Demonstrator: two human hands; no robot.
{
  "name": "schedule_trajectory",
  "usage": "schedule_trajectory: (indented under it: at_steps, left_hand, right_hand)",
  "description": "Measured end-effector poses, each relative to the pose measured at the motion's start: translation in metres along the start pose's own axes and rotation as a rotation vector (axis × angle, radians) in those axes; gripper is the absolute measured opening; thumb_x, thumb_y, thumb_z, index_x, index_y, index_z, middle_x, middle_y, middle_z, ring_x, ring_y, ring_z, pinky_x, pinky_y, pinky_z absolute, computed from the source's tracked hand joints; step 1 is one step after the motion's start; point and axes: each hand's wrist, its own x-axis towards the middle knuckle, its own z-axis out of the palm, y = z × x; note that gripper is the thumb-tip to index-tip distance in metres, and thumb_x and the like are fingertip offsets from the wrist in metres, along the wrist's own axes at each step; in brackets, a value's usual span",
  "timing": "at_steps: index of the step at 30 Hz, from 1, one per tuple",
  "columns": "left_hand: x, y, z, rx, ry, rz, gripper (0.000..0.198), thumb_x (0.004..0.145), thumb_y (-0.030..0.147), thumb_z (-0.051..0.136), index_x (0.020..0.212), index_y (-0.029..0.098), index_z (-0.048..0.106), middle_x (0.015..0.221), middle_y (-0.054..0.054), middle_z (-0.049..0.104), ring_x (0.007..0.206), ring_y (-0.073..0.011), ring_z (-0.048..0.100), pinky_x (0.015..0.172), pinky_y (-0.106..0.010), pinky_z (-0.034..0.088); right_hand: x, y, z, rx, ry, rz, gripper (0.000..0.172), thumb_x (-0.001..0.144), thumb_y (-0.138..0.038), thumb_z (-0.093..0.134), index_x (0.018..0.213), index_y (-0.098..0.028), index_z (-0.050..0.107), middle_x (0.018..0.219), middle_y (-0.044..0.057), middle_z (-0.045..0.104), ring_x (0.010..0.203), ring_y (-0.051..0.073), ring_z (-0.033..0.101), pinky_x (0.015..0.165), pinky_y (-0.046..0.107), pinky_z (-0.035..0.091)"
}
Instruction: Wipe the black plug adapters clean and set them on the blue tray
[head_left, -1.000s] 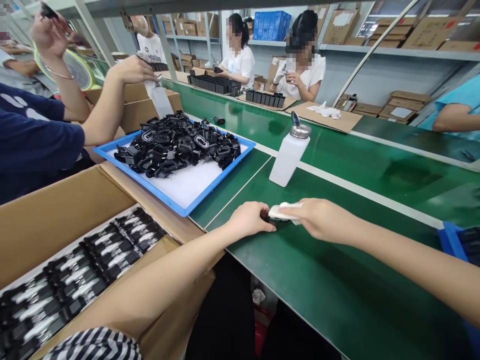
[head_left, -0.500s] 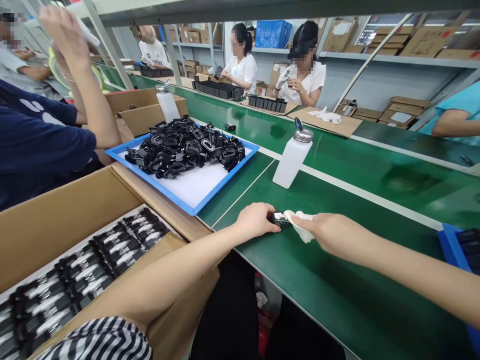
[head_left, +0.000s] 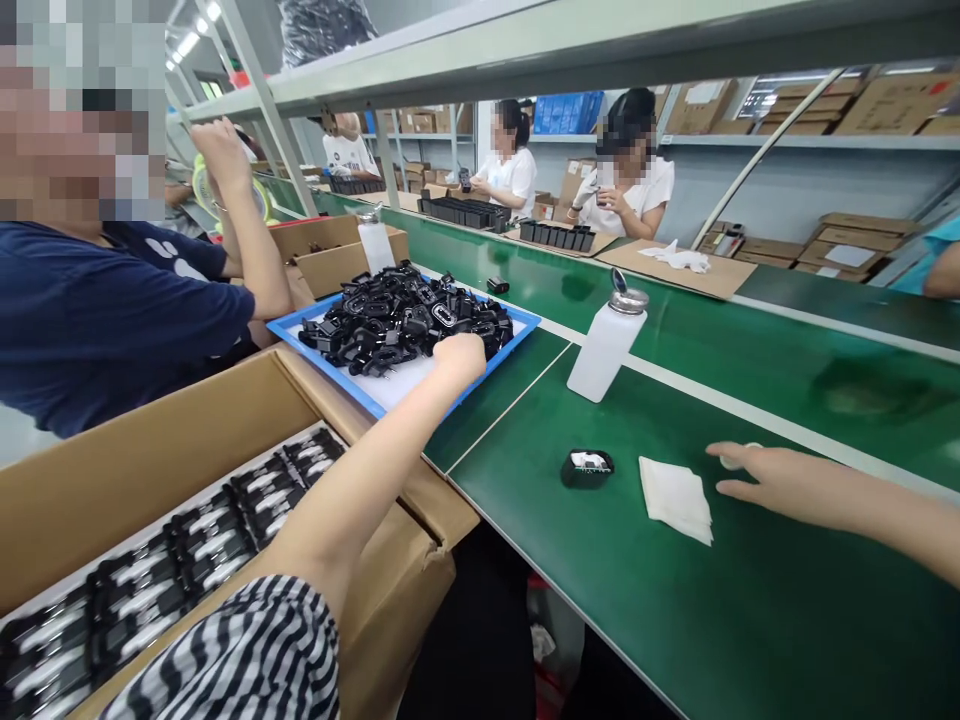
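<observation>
The left hand (head_left: 459, 358) reaches to the near edge of a heap of black plug adapters (head_left: 405, 320) on a blue-rimmed tray (head_left: 360, 385), near the middle of the frame. Its grip is curled down against the heap, and the fingers hide whether it has hold of an adapter, so I cannot tell. The right hand (head_left: 780, 475), towards the right edge, has its grip open and holds nothing, its fingertips just beside a small round pale object (head_left: 731, 458) on the green worktop (head_left: 750, 600). Between the hands, a single black plug adapter (head_left: 587, 467) lies on the worktop, just left of a folded white cloth (head_left: 675, 498). Beyond them stands a white dispenser bottle with a metal top (head_left: 606, 348). At lower left, an open cardboard box (head_left: 150, 470) holds rows of packed black adapters (head_left: 172, 560). At upper left, a co-worker in a navy shirt (head_left: 112, 320) has one hand raised.
</observation>
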Motion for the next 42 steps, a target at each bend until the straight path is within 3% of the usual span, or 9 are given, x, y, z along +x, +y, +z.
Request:
schedule_trajectory:
  at_steps: [5, 12, 15, 19, 22, 26, 32, 38, 42]
  left_hand:
    - [0.030, -0.013, 0.012, -0.126, 0.191, -0.046, 0.036, 0.061, 0.023, 0.059, 0.093, 0.012, 0.049, 0.095, -0.011, 0.052, 0.087, -0.0239, 0.048, 0.070, -0.031, 0.039]
    - [0.026, -0.026, 0.019, -0.322, 0.348, 0.008, 0.022, 0.062, 0.019, 0.058, 0.083, 0.015, 0.052, 0.086, -0.003, 0.056, 0.081, -0.0151, 0.052, 0.070, -0.023, 0.040]
    - [0.007, -0.019, 0.015, -0.767, 0.391, 0.027, 0.010, 0.065, 0.015, 0.055, 0.074, 0.012, 0.051, 0.073, -0.002, 0.056, 0.065, -0.0109, 0.055, 0.063, -0.021, 0.042]
    - [-0.036, 0.014, 0.014, -1.556, -0.030, 0.112, 0.004, 0.070, 0.007, 0.048, 0.068, 0.011, 0.048, 0.057, 0.002, 0.053, 0.052, -0.0053, 0.053, 0.049, -0.013, 0.041]
    - [-0.069, 0.040, 0.021, -1.738, -0.470, 0.159, 0.009, 0.073, 0.006, 0.043, 0.067, 0.011, 0.048, 0.055, 0.002, 0.053, 0.050, -0.0042, 0.053, 0.045, -0.010, 0.040]
    - [-0.085, 0.051, 0.034, -1.599, -0.714, 0.255, 0.008, 0.074, 0.015, 0.045, 0.067, 0.012, 0.049, 0.062, 0.000, 0.055, 0.052, -0.0049, 0.053, 0.050, -0.014, 0.042]
    - [-0.067, 0.026, 0.041, -0.708, -0.224, 0.461, 0.027, 0.057, 0.022, 0.061, 0.081, 0.015, 0.053, 0.083, -0.002, 0.056, 0.065, -0.0111, 0.052, 0.055, -0.020, 0.040]
    - [-0.074, 0.026, 0.053, -0.525, -0.272, 0.683, 0.047, 0.054, 0.031, 0.061, 0.097, 0.018, 0.047, 0.094, 0.000, 0.054, 0.074, -0.0135, 0.052, 0.059, -0.020, 0.039]
    - [-0.077, 0.030, 0.058, -0.521, -0.198, 0.670, 0.047, 0.055, 0.032, 0.061, 0.097, 0.019, 0.048, 0.090, 0.001, 0.055, 0.070, -0.0126, 0.052, 0.058, -0.020, 0.038]
  right_hand:
    - [-0.019, -0.017, 0.007, -0.138, -0.018, -0.099, 0.040, 0.073, -0.024, 0.036, 0.110, -0.011, 0.044, 0.094, 0.013, 0.056, 0.071, 0.026, 0.056, 0.056, 0.038, 0.046]
    - [-0.017, -0.039, -0.012, 0.027, 0.180, -0.168, 0.038, 0.075, -0.036, 0.032, 0.104, -0.017, 0.046, 0.093, 0.010, 0.056, 0.071, 0.023, 0.055, 0.051, 0.032, 0.044]
    - [-0.008, -0.053, -0.018, 0.260, 0.244, -0.225, 0.042, 0.074, -0.040, 0.033, 0.108, -0.017, 0.041, 0.086, 0.008, 0.057, 0.070, 0.021, 0.054, 0.052, 0.030, 0.043]
    - [0.003, -0.072, -0.021, 0.828, 0.302, -0.366, 0.053, 0.069, -0.038, 0.044, 0.117, -0.021, 0.027, 0.087, 0.004, 0.055, 0.071, 0.015, 0.054, 0.059, 0.028, 0.044]
    - [0.002, -0.081, -0.022, 1.172, 0.339, -0.543, 0.062, 0.065, -0.034, 0.051, 0.118, -0.023, 0.023, 0.078, 0.001, 0.054, 0.069, 0.014, 0.053, 0.054, 0.026, 0.044]
    - [-0.008, -0.084, -0.024, 1.197, 0.422, -0.579, 0.034, 0.064, -0.032, 0.051, 0.094, -0.018, 0.049, 0.062, 0.000, 0.051, 0.051, 0.011, 0.047, 0.042, 0.023, 0.039]
    - [-0.007, -0.085, -0.017, 0.511, 0.501, -0.486, 0.014, 0.064, -0.025, 0.051, 0.074, -0.020, 0.059, 0.066, 0.001, 0.048, 0.057, 0.012, 0.045, 0.052, 0.024, 0.037]
    - [0.002, -0.091, -0.001, 0.361, 0.420, -0.490, 0.020, 0.069, -0.026, 0.046, 0.086, -0.020, 0.055, 0.075, 0.003, 0.047, 0.063, 0.013, 0.047, 0.054, 0.023, 0.036]
    - [0.002, -0.088, 0.003, 0.306, 0.367, -0.440, 0.038, 0.066, -0.036, 0.050, 0.100, -0.020, 0.048, 0.086, 0.005, 0.047, 0.069, 0.016, 0.049, 0.055, 0.025, 0.037]
